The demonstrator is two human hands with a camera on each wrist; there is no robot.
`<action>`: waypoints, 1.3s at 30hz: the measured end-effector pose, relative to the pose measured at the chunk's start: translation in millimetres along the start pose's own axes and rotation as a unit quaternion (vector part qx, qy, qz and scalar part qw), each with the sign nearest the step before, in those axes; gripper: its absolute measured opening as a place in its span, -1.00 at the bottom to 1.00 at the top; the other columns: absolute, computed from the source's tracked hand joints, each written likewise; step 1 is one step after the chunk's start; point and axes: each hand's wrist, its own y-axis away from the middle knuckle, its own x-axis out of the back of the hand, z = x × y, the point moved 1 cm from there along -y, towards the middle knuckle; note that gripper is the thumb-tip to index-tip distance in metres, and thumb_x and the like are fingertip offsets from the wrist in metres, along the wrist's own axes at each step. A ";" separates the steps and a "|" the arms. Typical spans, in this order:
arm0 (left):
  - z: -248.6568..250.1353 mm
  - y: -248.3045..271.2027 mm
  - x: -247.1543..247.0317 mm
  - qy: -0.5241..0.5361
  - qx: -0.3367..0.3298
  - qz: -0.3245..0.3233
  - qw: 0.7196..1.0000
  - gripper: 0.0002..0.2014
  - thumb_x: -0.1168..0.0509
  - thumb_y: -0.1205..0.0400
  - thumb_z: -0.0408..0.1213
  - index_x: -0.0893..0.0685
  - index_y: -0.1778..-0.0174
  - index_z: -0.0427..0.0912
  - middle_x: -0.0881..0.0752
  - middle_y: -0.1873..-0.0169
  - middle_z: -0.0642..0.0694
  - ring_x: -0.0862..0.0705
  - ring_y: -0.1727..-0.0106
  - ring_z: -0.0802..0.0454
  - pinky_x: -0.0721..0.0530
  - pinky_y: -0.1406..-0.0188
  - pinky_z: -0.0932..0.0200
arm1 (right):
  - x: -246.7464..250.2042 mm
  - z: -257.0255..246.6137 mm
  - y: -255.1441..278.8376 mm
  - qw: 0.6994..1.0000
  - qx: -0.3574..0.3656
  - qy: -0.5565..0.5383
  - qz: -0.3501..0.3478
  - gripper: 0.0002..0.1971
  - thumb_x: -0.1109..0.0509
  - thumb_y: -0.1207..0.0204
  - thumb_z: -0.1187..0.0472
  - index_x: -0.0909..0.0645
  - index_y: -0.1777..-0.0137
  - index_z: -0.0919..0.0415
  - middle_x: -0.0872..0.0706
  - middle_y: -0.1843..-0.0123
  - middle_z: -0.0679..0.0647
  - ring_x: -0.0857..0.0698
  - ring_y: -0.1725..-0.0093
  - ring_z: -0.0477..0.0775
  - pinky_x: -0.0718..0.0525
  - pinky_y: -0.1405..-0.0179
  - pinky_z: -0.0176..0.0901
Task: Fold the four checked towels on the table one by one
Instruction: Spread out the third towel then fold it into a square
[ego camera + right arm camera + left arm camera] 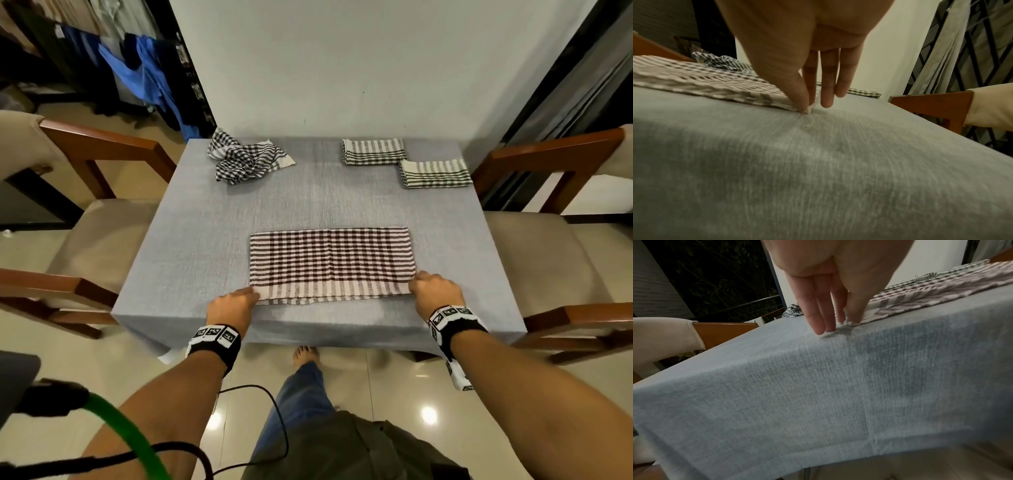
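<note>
Two corners of brown checked towel [330, 265] pinched at near table [191, 240] edge: left hand [233, 304] on left corner, right hand [435, 287] on right. Risk: uneven lift skewing fold; doubled layers slipping apart, hem misaligned.

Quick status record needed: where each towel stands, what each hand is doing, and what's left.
folded: two green-striped towels, far right, corners touching
in progress: brown checked towel, flat at near edge of table
left hand: pinches its near left corner
right hand: pinches its near right corner
untouched: crumpled black checked towel, far left
</note>
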 end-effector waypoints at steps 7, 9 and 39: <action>-4.7 10.2 -7.0 0.003 -0.028 0.037 0.999 -0.70 -0.45 -0.50 -0.27 -0.76 -0.16 -0.03 -0.73 -0.24 -0.12 -0.70 -0.11 -0.29 -0.74 0.11 -0.21 | -5.9 -4.0 6.8 1.000 -0.003 -0.010 0.011 -0.70 -0.40 -0.35 0.23 -0.76 -0.08 0.10 -0.70 -0.19 0.05 -0.70 -0.05 0.17 -0.65 -0.04 0.04; -3.3 11.7 -2.7 0.016 -0.029 0.074 0.997 -0.68 -0.47 -0.46 -0.12 -0.77 -0.13 -0.07 -0.75 -0.15 -0.14 -0.67 -0.09 -0.26 -0.66 0.05 -0.19 | -5.7 -7.2 5.3 0.998 0.015 -0.039 0.038 -0.67 -0.45 -0.27 0.17 -0.78 -0.06 0.14 -0.71 -0.19 0.12 -0.69 -0.08 0.22 -0.63 -0.10 0.13; 63.1 -29.4 -3.8 0.046 -0.257 0.079 0.962 -0.65 -0.54 -0.41 -0.36 -0.59 -0.03 -0.13 -0.62 0.06 -0.11 -0.62 0.08 -0.08 -0.74 0.31 0.01 | 12.1 -103.7 -22.7 0.968 0.229 -0.079 0.066 -0.83 -0.35 -0.54 0.19 -0.63 -0.07 0.22 -0.67 -0.02 0.15 -0.69 0.04 0.19 -0.67 0.26 0.06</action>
